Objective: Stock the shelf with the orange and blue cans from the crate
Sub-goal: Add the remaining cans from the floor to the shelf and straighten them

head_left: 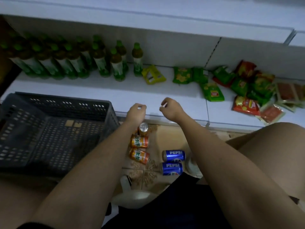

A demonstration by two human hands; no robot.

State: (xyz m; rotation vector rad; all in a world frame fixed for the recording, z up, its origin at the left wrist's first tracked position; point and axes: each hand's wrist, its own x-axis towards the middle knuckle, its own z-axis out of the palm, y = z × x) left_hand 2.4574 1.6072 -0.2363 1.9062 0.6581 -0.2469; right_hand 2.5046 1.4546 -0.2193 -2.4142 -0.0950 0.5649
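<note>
Five drink cans sit on the tiled floor between a person's outstretched forearms: one orange can (143, 129) stands upright just below the shelf edge, two more orange cans (139, 141) (139, 155) lie on their sides below it, and two blue cans (174, 155) (172, 168) lie on their sides to the right. Above them, the left hand (136, 111) and right hand (170, 108) hover over the front edge of the white shelf (115, 95), fingers loosely curled, holding nothing. A dark plastic crate (49, 129) stands on the floor to the left, touching the shelf front. On the shelf stand green-capped bottles (79, 61) at the left, with snack packets (239, 85) scattered to the right.
</note>
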